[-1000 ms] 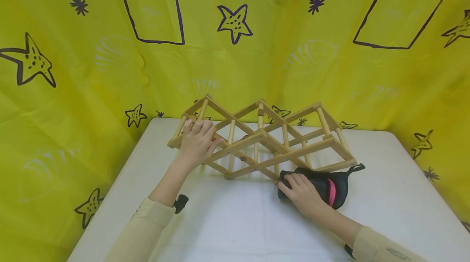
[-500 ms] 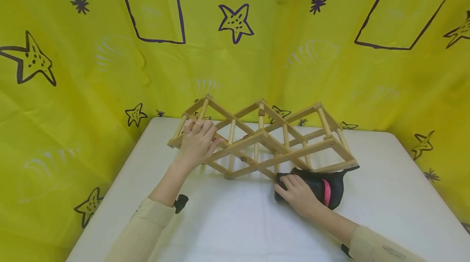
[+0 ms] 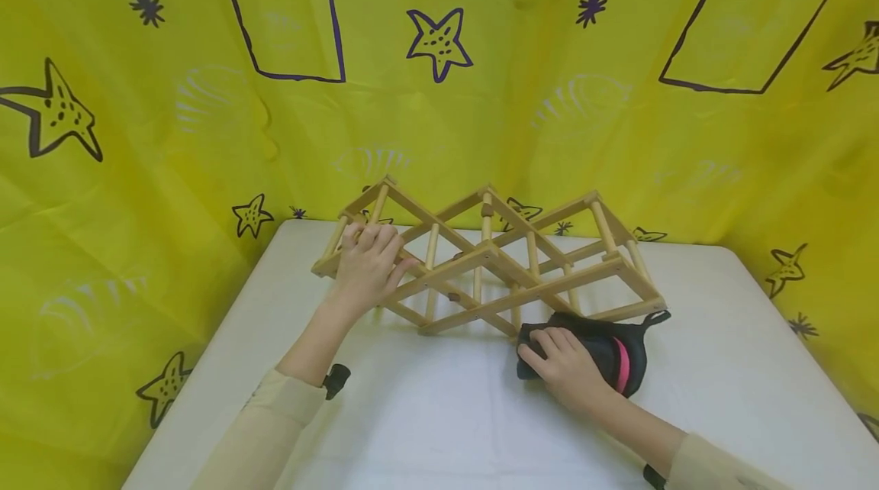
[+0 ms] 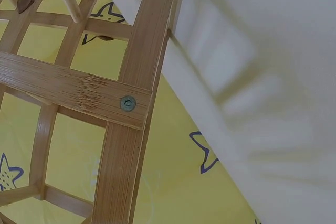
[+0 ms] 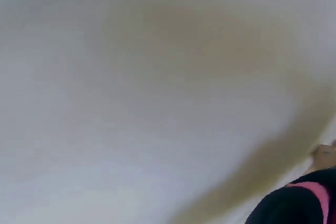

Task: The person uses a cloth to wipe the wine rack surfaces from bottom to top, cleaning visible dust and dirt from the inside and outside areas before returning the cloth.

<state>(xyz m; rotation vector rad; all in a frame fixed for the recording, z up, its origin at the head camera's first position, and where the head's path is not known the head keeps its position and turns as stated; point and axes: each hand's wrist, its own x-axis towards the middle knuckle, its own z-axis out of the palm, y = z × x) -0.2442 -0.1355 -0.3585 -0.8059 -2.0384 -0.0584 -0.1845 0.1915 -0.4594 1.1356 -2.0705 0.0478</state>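
Note:
A folding wooden lattice rack (image 3: 481,253) of crossed slats and round dowels stands across the white table. My left hand (image 3: 369,265) grips its left part, fingers bent over the top and thumb toward the middle; the slats hide the fingertips. In the left wrist view, a slat crossing (image 4: 127,103) with a bolt head fills the left side. At the rack's front right, my right hand (image 3: 566,368) holds a black cloth bundle (image 3: 635,352) with a pink band and a strap loop. In the right wrist view only a corner of the bundle (image 5: 289,208) shows.
A white table (image 3: 433,414) lies beneath everything. Behind it and at both sides hangs a yellow curtain (image 3: 481,124) printed with stars and shells, close to the rack's back. Dark straps sit at both wrists.
The black bundle has shifted slightly left and then a little back right with my right hand, and its strap loop has swung left. My left hand and the rack stay in place.

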